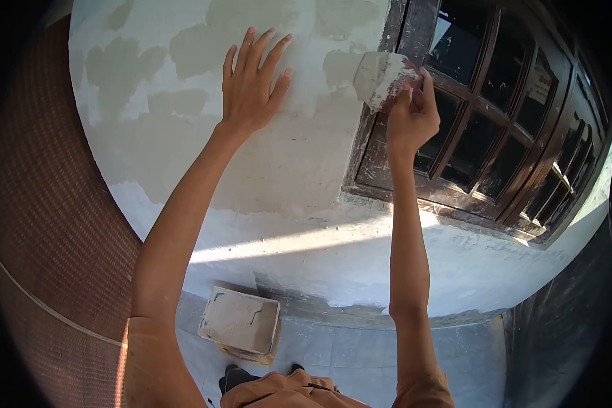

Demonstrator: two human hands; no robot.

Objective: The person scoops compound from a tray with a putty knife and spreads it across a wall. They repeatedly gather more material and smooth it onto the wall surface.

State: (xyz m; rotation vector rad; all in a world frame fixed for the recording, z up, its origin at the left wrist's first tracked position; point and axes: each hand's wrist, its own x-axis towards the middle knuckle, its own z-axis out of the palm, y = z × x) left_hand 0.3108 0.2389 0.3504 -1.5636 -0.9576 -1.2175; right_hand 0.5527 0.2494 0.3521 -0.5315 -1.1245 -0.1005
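My left hand [253,88] is raised with its fingers spread over the wall [285,160], and it holds nothing. The wall carries grey-green patches of filler on a whitish coat. My right hand [413,115] grips a putty scraper [386,78] by its reddish edge, thumb and fingers pinching it. Pale putty is smeared across the scraper's face. Its blade is close to the wall, right beside the window's wooden frame [368,139].
A dark brown window [483,102] with glass panes fills the right side. On the tiled floor [333,353] below stands a putty-smeared tray [241,319]. A woven brown screen [54,224] runs along the left. Sunlight crosses the lower wall.
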